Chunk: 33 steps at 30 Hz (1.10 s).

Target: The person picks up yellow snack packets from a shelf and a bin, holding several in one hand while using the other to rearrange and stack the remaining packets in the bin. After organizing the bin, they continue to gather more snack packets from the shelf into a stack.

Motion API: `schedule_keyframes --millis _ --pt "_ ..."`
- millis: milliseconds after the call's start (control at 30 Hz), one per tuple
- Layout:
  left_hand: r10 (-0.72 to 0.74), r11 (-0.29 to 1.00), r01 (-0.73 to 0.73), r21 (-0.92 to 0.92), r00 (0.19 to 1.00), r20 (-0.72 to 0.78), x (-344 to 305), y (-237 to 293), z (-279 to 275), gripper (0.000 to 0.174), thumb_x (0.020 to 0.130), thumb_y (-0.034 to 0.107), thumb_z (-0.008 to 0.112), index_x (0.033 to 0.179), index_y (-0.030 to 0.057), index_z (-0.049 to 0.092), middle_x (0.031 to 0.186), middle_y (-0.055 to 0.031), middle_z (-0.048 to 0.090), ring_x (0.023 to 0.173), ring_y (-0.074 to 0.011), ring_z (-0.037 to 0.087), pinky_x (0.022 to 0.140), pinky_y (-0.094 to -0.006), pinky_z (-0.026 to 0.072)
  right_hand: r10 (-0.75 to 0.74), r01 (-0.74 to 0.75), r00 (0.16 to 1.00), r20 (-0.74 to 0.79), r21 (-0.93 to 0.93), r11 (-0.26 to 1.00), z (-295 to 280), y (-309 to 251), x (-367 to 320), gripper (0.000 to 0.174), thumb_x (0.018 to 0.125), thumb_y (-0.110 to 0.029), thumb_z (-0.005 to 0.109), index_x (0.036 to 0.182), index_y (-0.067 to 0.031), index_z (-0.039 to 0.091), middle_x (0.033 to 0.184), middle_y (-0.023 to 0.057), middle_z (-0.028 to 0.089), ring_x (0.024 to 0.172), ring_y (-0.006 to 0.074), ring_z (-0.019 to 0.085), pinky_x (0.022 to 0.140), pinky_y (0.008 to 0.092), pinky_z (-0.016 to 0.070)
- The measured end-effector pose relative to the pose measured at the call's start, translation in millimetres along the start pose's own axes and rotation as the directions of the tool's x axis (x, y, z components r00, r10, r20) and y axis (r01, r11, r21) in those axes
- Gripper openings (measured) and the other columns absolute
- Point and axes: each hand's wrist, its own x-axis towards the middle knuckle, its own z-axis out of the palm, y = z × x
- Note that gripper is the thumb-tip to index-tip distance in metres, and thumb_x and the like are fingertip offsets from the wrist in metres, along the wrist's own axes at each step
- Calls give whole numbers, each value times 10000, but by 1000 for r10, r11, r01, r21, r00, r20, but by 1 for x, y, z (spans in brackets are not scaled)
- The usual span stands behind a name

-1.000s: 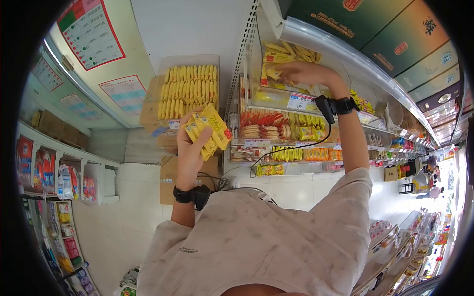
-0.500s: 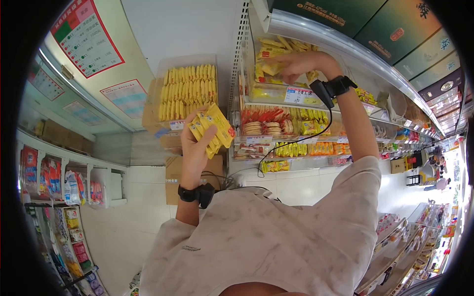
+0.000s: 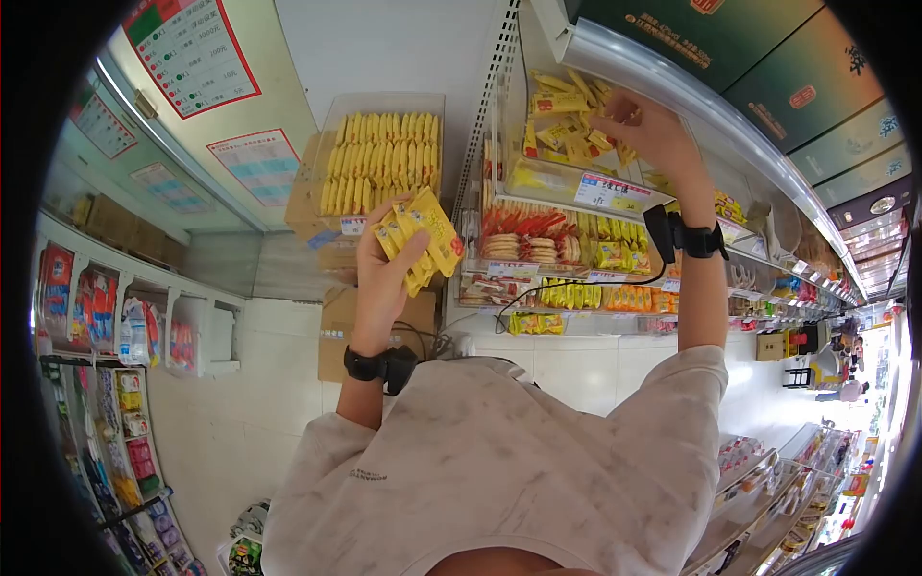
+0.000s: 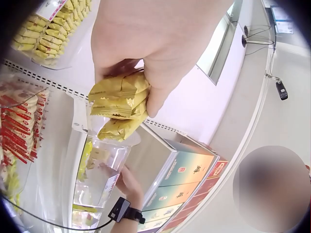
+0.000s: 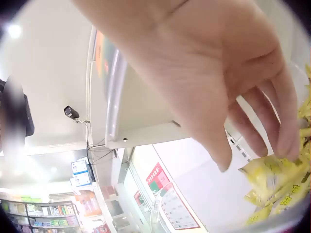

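Several yellow snack packets (image 3: 423, 240) are gripped in a stack by the left hand (image 3: 384, 274), with the thumb across them. In the left wrist view the packets (image 4: 121, 99) show below the palm (image 4: 150, 39), between thumb and fingers. The right hand (image 3: 658, 139) is inside the clear top bin, over loose yellow packets (image 3: 567, 115). From the right wrist view, the right hand (image 5: 214, 73) has thumb and fingers apart, with fingertips at or just above a packet (image 5: 267, 177); whether they touch it I cannot tell.
A clear box of upright yellow packets (image 3: 384, 158) stands left of the shelves. Below the top bin are red-wrapped round snacks (image 3: 523, 240) and a price label (image 3: 603, 192). Green boxes (image 3: 749, 77) line the upper right. A black cable (image 3: 576, 282) crosses the shelf front.
The right hand has lifted off the packets towards the right side of the bin, uncovering more of them. The left hand keeps its hold on the stack. The head view has shifted slightly.
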Motion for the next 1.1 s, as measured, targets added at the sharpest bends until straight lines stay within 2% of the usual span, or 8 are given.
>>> schedule_keyframes --millis 167,267,367,467,567,833,967,1100 --pt "-39 999 40 -25 999 32 6 -10 1 520 941 -40 680 1419 27 486 1341 -131 585 1169 -182 629 959 -334 573 -192 161 951 243 141 977 4 16 9 539 916 -424 741 1336 -101 645 856 28 680 804 135 675 713 310 531" --pt "-39 999 39 -12 999 30 6 -12 6 522 943 -40 678 1423 21 483 1340 -130 587 1166 -181 629 959 -335 573 53 -153 819 572 129 980 -6 -4 6 532 930 -404 728 1358 -103 630 908 36 685 784 137 658 716 313 532" --pt "-34 999 34 4 999 24 5 -12 6 525 944 -38 678 1427 16 480 1344 -130 587 1162 -184 632 956 -338 575 -12 -13 826 563 40 999 11 8 12 517 936 -415 719 1350 -116 634 922 26 685 761 131 628 703 304 524" --pt "-38 999 38 -2 999 22 2 -7 1 522 942 -35 682 1422 13 483 1353 -134 585 1165 -190 635 953 -340 578 -38 -147 832 553 286 947 -3 -2 4 449 931 -363 742 1294 -115 651 932 27 684 786 128 598 697 270 494" --pt "-13 1000 12 2 999 32 0 -3 -1 514 950 -26 673 1424 19 480 1356 -136 586 1173 -199 637 951 -350 581 -208 155 970 127 335 929 -7 -2 -20 392 915 -297 759 1242 -112 645 953 8 644 795 79 543 664 242 450" --pt "-114 978 131 -162 988 108 0 -2 -12 501 1020 45 578 1484 81 393 1413 -164 547 1229 -333 627 993 -472 577 -168 232 951 -260 240 943 -12 -80 -103 342 943 -130 718 1245 -54 576 934 9 637 671 58 526 575 208 405" --pt "-169 961 207 -186 965 200 2 -11 -16 528 1002 61 614 1477 89 386 1415 -174 538 1227 -357 620 1007 -504 564 -2 62 997 -79 762 644 31 -115 -145 297 924 -105 742 1162 -6 594 924 17 648 673 43 561 584 211 439" --pt "-191 954 252 -161 928 320 -2 -17 -10 538 975 36 649 1462 70 421 1409 -125 546 1240 -237 601 1022 -400 545 -262 70 948 178 689 721 83 -118 -129 321 899 -129 791 1128 -21 593 852 9 630 690 43 574 590 216 442"
